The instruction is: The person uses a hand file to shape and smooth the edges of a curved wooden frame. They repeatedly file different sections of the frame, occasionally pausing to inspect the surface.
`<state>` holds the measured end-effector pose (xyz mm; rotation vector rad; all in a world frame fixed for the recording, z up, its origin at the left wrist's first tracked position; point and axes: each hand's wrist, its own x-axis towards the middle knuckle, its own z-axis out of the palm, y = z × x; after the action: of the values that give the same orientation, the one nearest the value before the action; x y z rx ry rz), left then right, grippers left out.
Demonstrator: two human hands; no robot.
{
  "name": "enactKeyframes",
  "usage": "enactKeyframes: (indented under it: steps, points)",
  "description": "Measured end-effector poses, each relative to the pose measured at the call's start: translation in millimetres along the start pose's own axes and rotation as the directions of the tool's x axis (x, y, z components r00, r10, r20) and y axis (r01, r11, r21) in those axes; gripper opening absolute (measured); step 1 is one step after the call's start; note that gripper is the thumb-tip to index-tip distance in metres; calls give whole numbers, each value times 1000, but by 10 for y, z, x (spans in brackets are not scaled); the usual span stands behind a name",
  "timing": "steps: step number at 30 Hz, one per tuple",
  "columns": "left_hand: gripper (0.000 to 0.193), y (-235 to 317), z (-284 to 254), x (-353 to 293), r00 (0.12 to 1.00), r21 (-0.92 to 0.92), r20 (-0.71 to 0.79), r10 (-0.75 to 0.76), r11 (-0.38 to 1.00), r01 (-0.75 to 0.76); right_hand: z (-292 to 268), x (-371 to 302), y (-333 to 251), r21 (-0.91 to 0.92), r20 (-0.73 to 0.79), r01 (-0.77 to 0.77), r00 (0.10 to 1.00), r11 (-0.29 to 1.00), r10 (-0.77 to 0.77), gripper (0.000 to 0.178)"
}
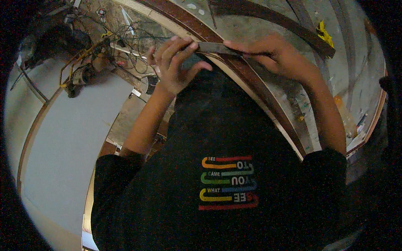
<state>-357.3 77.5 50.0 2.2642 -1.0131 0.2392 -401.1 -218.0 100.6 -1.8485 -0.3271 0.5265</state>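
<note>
My right hand (278, 56) closes round one end of a flat grey metal bar (213, 47), with its index finger stretched along the top. At the other end, the fingers of my left hand (171, 65) curl over the bar's tip, while the thumb stands apart below. The bar lies across a long dark brown wooden strip (255, 81) with a pale edge, just in front of my body. Whether it is a file or a scraper blade I cannot tell. My right palm hides its grip end.
To the left stands a pale grey panel (71, 138) with a brown edge. Beyond it lie tangled cables (134, 52) and an orange-yellow metal frame (69, 69). At the far right are a dark curved wooden strip (276, 21) and a yellow scrap (325, 35).
</note>
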Motion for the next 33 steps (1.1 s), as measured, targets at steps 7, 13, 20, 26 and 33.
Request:
enactKeyframes:
  steps: [7,13,20,26,33]
  points:
    - [36,98,198,-57,991,-38,-131,-34,999,29,268,-277,55,-88,-9,-150,989,985,150,56]
    - [21,102,229,-77,981,62,-193,-15,998,28,438,-266,-45,-101,-217,-54,976,993,31,53]
    - [25,98,179,-83,987,93,-160,-20,995,36,569,-300,-153,64,-180,-207,960,976,215,51]
    - [36,206,8,-12,1000,45,25,-8,999,7,333,-359,-101,1,-112,-124,986,992,123,53]
    - [40,297,-38,3,988,16,155,-21,1000,19,249,-501,-10,-49,-33,-153,988,987,152,58]
